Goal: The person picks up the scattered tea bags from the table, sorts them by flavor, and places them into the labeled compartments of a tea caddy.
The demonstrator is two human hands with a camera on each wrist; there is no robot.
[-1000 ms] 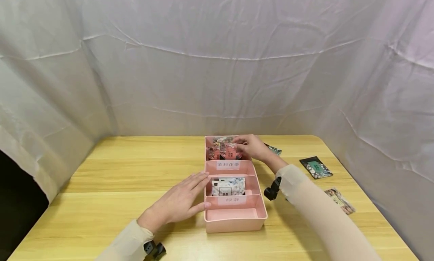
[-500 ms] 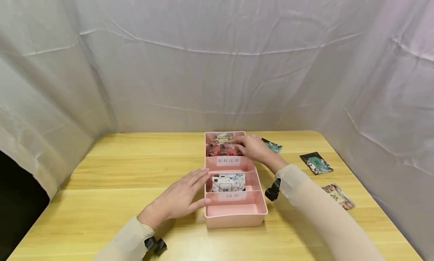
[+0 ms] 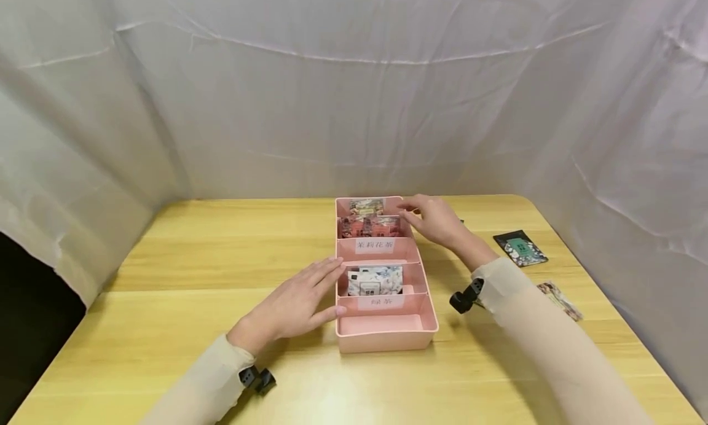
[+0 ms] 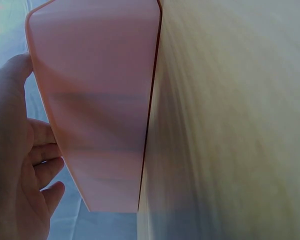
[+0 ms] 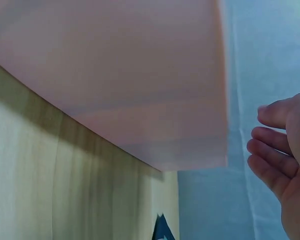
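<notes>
I have the pink box (image 3: 386, 342) standing on the wooden table (image 3: 193, 290), running from near to far. My left hand (image 3: 293, 302) lies at its left side, fingers nearly straight, thumb and fingertips touching the rim, gripping nothing. My right hand (image 3: 434, 219) hangs just beside the far right edge, fingers loosely bent, thumb a little apart from them; I see nothing in its hold.

Inside the box, 1 brownish packet (image 3: 366, 207) sits at the far end, with 2 red packets (image 3: 369, 226) in the next compartment nearer. White flowered packets (image 3: 381, 281) stand farther toward me, between 2 paper labels (image 3: 374, 245).

On the right, 1 dark green packet (image 3: 520, 248) lies flat, well apart from the box. Nearer, my right sleeve (image 3: 553, 339) partly blocks 1 patterned packet (image 3: 558, 300). A dark corner (image 3: 462, 221) shows behind my right hand, which hides the rest. Pale curtains (image 3: 359, 105) hang behind the table.
</notes>
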